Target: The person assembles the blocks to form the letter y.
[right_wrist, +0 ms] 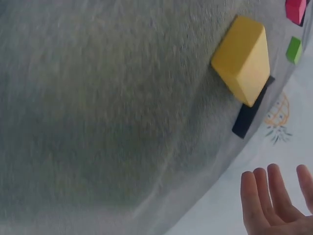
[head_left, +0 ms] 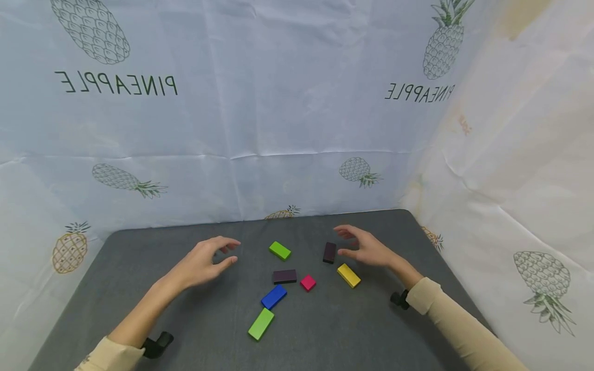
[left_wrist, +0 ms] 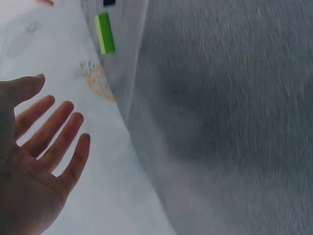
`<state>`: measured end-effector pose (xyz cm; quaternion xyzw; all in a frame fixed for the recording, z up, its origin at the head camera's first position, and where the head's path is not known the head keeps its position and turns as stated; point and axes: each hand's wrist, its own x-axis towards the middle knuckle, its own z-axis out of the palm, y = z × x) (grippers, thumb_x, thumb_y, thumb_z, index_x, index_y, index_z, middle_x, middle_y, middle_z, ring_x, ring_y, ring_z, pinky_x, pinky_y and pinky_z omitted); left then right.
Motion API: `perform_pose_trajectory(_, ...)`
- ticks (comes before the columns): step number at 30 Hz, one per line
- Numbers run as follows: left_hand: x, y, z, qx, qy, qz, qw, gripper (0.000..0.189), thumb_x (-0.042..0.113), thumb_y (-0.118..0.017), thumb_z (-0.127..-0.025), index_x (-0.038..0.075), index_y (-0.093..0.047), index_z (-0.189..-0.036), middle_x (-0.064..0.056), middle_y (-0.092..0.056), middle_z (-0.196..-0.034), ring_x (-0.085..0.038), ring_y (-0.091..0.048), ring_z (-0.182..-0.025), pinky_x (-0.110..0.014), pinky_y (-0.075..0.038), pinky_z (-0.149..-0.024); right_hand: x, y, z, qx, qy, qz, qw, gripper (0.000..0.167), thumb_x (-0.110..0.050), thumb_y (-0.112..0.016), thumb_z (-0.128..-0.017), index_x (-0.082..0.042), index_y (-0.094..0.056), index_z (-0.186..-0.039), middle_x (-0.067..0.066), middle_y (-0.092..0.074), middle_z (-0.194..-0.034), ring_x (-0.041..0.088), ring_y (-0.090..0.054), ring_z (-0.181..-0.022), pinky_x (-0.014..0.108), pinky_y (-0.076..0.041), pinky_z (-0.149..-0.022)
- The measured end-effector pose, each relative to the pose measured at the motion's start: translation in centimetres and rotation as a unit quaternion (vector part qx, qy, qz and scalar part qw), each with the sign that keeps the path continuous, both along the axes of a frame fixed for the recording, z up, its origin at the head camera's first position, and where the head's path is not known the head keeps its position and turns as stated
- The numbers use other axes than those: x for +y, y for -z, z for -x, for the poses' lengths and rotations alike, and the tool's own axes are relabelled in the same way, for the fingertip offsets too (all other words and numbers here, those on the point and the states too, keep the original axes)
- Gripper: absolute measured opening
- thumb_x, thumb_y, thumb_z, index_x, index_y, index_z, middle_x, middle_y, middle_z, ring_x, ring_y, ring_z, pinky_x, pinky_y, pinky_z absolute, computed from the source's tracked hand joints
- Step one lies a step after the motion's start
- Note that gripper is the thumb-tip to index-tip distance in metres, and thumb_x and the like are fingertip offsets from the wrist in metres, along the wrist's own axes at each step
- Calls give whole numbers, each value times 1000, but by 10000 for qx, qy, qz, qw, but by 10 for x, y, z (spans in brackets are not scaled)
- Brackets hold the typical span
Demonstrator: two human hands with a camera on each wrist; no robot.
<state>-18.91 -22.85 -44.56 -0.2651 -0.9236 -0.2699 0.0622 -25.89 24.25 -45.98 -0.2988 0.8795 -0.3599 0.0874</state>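
Observation:
My left hand (head_left: 206,263) hovers over the left part of the grey table, fingers relaxed and holding nothing. Its spread fingers show in the left wrist view, apart from any block. On the other side my right hand (head_left: 366,248), also holding nothing, is close beside a black block (head_left: 329,253). A yellow block (head_left: 348,275) lies just below that hand. Between the hands are a green block (head_left: 280,250), a second dark block (head_left: 284,276) and a small red block (head_left: 308,283). Nearer to me, a blue block (head_left: 274,297) lies end to end with another green block (head_left: 261,324).
The grey table (head_left: 209,330) has rounded far corners. A white cloth (head_left: 287,113) printed with pineapples hangs behind it and along the right side. Dark straps with small devices sit at both wrists, by the beige sleeves (head_left: 464,322).

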Motion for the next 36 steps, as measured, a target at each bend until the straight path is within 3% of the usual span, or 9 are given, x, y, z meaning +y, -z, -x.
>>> perform_pose_trajectory(6, 24, 8, -2, -333, 542, -369, 9973, 23, 15, -75, -103, 6, -77, -123, -11, -79, -117, -22, -75, -98, -35, -64, -80, -6, 9, -1, 65, -63, -111, 9999, 67, -20, -78, -102, 5, -47, -156, 32, -59, -150, 52, -61, -136, 65, -55, -109)
perform_pose_trajectory(11, 44, 13, -5, -684, 1044, -773, 9892, 22, 16, -74, -104, 2, -78, -120, -14, -80, -115, -14, -75, -93, -25, -61, -74, -11, 13, -1, -16, 58, -193, 9998, 69, -21, -79, -101, 5, -47, -157, 31, -59, -151, 50, -61, -137, 62, -55, -110)
perform_pose_trajectory(16, 63, 19, -4, -1205, 1200, -1018, 9802, 21, 17, -76, -103, 3, -79, -119, -9, -81, -109, -2, -65, -76, -22, -56, -66, -15, 17, 1, -96, 97, -260, 9996, 69, -23, -79, -101, 6, -47, -156, 31, -58, -152, 50, -60, -138, 61, -56, -110)
perform_pose_trajectory(21, 80, 27, -1, -1453, 1380, -1090, 9736, 21, 17, -76, -102, 4, -79, -118, -7, -80, -105, 3, -53, -61, -19, -48, -56, -18, 23, 3, -216, 73, -331, 9992, 69, -24, -78, -102, 4, -48, -156, 28, -58, -153, 47, -60, -138, 59, -57, -109)
perform_pose_trajectory(26, 97, 34, 2, -1846, 1370, -1202, 9658, 22, 19, -76, -103, 3, -79, -118, -7, -80, -106, 4, -41, -51, -17, -39, -51, -20, 25, 4, -315, 38, -325, 9990, 69, -23, -80, -101, 3, -49, -156, 26, -58, -154, 45, -60, -136, 58, -58, -107)
perform_pose_trajectory(30, 110, 39, 4, -1970, 1317, -1314, 9626, 20, 18, -76, -103, 3, -80, -116, -9, -80, -106, 4, -36, -47, -17, -36, -49, -21, 26, 4, -377, 51, -369, 9986, 70, -23, -81, -100, 3, -49, -156, 27, -57, -155, 44, -61, -135, 56, -59, -106)
perform_pose_trajectory(36, 128, 43, 5, -2385, 1108, -1635, 9508, 14, 15, -77, -102, 3, -80, -109, -12, -77, -97, -1, -47, -45, -21, -46, -47, -23, 27, 5, -412, 157, -504, 9978, 69, -22, -82, -99, 2, -50, -156, 26, -57, -155, 43, -61, -135, 55, -60, -106)
